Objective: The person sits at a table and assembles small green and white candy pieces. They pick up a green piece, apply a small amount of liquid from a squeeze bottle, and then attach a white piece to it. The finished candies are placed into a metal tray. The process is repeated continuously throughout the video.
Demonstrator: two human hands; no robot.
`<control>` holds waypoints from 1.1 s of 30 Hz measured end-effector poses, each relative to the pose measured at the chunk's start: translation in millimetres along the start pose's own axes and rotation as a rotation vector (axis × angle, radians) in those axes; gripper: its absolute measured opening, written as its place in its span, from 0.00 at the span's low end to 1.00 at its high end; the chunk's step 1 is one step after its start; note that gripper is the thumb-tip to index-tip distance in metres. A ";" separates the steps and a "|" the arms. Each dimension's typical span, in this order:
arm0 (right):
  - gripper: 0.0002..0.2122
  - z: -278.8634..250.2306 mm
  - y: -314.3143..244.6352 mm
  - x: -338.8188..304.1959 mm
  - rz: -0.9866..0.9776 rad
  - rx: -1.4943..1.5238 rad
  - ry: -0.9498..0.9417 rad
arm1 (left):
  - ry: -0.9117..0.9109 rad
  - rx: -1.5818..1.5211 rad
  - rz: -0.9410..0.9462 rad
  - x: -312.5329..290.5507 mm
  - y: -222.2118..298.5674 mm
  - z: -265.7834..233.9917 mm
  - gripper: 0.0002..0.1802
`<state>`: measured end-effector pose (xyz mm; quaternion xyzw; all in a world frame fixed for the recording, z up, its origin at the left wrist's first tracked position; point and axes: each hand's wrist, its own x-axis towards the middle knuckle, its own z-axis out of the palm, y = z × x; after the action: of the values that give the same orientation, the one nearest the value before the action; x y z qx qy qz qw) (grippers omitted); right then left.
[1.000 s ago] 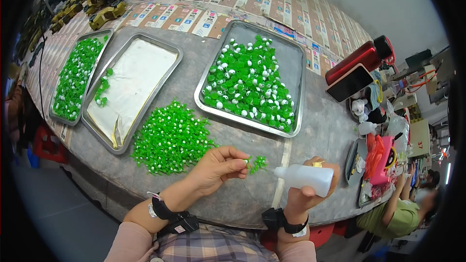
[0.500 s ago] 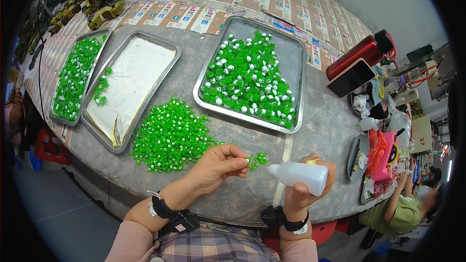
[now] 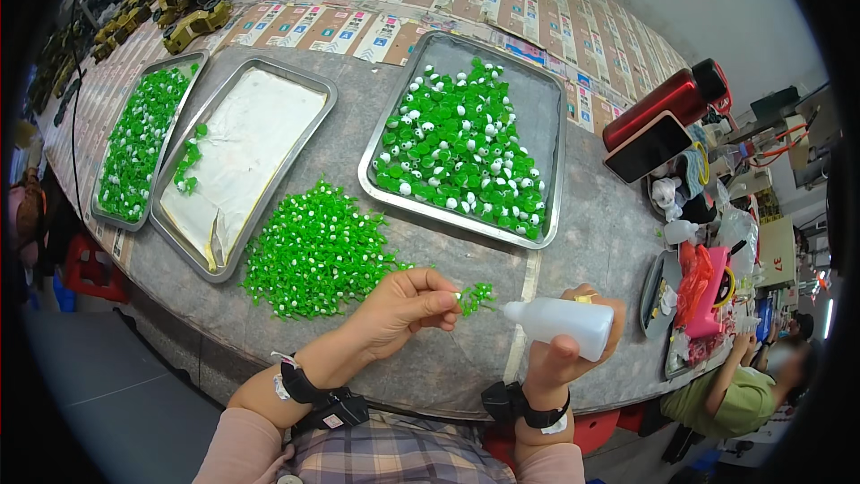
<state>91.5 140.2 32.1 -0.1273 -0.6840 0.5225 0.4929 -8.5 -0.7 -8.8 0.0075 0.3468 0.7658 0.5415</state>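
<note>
My left hand [image 3: 405, 306] pinches a small green plastic piece with a white part between thumb and fingertips. Just right of those fingertips lie a few loose green pieces [image 3: 479, 296]. My right hand [image 3: 554, 364] is wrapped round a translucent white squeeze bottle [image 3: 570, 326], tilted on its side. The bottle's thin nozzle points left at the pinched piece, with a gap between them. Left of my left hand is a heap of small green and white pieces [image 3: 313, 251] on the grey tabletop.
Behind my hands is a large metal tray [image 3: 530, 90] of round green and white pieces. Leftward stand a paper-lined tray [image 3: 260, 125] and a filled narrow tray [image 3: 134, 226]. A red flask [image 3: 658, 106], a phone [image 3: 649, 145] and clutter line the right; a person [image 3: 730, 399] sits beyond.
My right hand has drawn the bottle slightly right, widening the gap between its nozzle and the green piece. The left hand keeps nearly the same place and pinch.
</note>
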 end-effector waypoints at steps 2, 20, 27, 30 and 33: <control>0.26 -0.4 -0.4 0.9 0.001 -0.016 -0.007 | 0.001 -0.006 -0.003 -0.2 0.1 0.0 0.06; 0.25 -5.4 6.7 1.8 -0.081 -0.048 -0.016 | 0.055 0.229 0.322 -0.4 -2.9 2.5 0.04; 0.28 8.2 -3.6 4.3 0.002 -0.138 0.012 | 0.055 0.248 0.351 -0.7 -2.8 2.5 0.05; 0.28 5.4 -2.1 2.8 0.008 -0.133 -0.020 | 0.056 0.245 0.355 -1.0 -2.5 2.2 0.05; 0.28 4.2 -0.3 2.6 -0.017 -0.173 -0.033 | 0.055 0.250 0.356 -1.5 -2.3 2.0 0.05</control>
<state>87.0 139.4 33.8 -0.1551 -0.7356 0.4594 0.4731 -5.2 -0.4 -8.0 0.1148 0.4470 0.8004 0.3827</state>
